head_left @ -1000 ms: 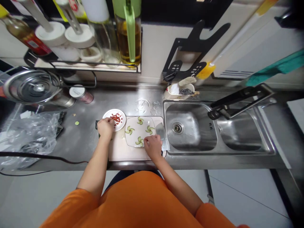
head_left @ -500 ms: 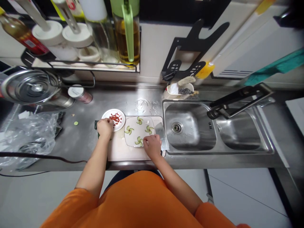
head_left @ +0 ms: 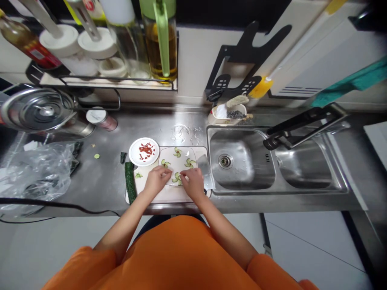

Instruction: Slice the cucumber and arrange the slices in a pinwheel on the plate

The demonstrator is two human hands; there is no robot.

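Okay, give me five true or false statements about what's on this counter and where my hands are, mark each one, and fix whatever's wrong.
1. The left hand and the right hand both reach over the square plate. True.
2. The square plate bears only two green pinwheels. False: it bears four.
3. Red pieces lie on the round white plate. True.
4. The metal blade lies inside the sink basin. False: it lies beside the sink basin, at the right end of the cutting board.
5. A long, dark green cucumber lies at the cutting board's left end. True.
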